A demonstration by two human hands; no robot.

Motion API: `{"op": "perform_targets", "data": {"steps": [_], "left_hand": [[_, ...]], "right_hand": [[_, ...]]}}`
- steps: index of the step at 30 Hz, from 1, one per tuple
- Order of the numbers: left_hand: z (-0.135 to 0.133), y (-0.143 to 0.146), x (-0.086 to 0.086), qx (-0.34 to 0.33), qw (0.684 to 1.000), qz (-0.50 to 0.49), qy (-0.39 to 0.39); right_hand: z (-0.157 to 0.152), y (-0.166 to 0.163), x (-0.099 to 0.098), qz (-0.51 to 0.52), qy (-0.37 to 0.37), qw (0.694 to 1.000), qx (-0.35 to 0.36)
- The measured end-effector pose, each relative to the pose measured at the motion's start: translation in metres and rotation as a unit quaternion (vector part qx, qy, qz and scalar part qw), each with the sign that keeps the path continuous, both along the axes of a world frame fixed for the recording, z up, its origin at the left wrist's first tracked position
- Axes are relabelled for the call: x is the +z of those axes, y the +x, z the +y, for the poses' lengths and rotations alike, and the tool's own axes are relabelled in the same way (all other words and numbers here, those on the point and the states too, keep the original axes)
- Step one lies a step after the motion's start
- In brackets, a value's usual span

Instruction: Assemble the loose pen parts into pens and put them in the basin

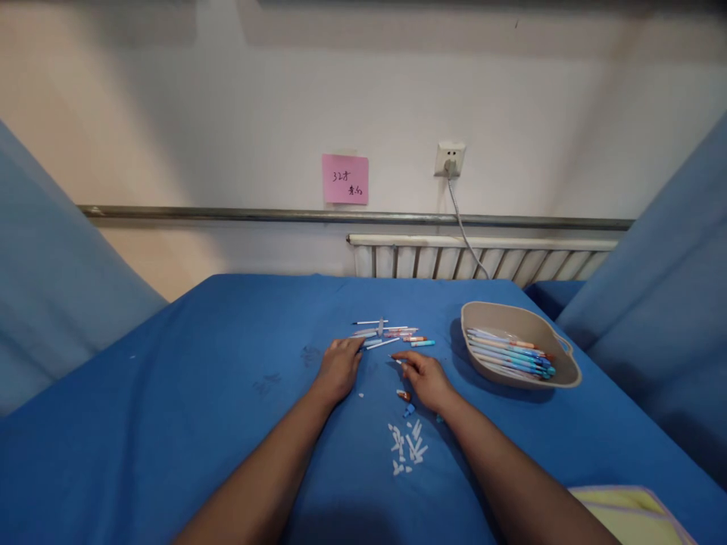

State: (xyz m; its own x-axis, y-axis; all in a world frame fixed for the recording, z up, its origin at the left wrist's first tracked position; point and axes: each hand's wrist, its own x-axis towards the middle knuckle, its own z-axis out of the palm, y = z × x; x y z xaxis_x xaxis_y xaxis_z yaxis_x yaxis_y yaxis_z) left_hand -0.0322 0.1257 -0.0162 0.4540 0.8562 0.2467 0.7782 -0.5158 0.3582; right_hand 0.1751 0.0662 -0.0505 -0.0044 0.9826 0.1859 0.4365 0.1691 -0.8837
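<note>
My left hand (339,369) rests on the blue cloth with its fingers closed together, the fingertips on a light blue pen barrel (372,342). My right hand (427,381) is closed in a pinch on a thin white pen refill with a dark tip (396,359), partly hidden by the fingers. Just beyond both hands lies a loose group of pen parts: white refills (383,344), a clear barrel piece (381,327), an orange-ended part (414,338) and a turquoise-ended part (423,344). A brown pen piece (404,395) and a blue piece (409,410) lie near my right wrist.
Several small white pieces (417,446) lie between my forearms. A beige basket (514,316) of pens (511,356) stands at the right. A yellow cloth (619,511) is at the lower right. Behind the blue-covered table (227,325) are a radiator (409,259) and a plugged-in cord (464,227).
</note>
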Motion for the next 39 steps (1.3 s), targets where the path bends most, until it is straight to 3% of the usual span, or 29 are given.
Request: {"op": "perform_targets", "data": {"steps": [5, 9, 14, 23, 39], "left_hand": [[-0.006, 0.003, 0.004, 0.009, 0.998, 0.052, 0.016], [-0.007, 0.001, 0.007, 0.014, 0.999, 0.027, 0.032], [-0.008, 0.002, 0.006, 0.001, 1.0, -0.002, -0.01], [-0.013, 0.007, 0.01, -0.12, 0.99, -0.072, -0.005], [-0.011, 0.003, 0.005, -0.123, 0.991, -0.055, 0.016]], "right_hand": [[0.0, 0.0, -0.003, 0.004, 0.0, 1.0, 0.003], [0.001, 0.0, -0.005, 0.002, 0.006, 1.0, 0.009], [0.002, 0.003, -0.005, 0.001, 0.009, 1.0, 0.009], [0.0, 0.009, 0.007, -0.012, 0.015, 0.999, 0.041], [-0.005, 0.009, 0.016, -0.066, 0.026, 0.996, 0.056]]}}
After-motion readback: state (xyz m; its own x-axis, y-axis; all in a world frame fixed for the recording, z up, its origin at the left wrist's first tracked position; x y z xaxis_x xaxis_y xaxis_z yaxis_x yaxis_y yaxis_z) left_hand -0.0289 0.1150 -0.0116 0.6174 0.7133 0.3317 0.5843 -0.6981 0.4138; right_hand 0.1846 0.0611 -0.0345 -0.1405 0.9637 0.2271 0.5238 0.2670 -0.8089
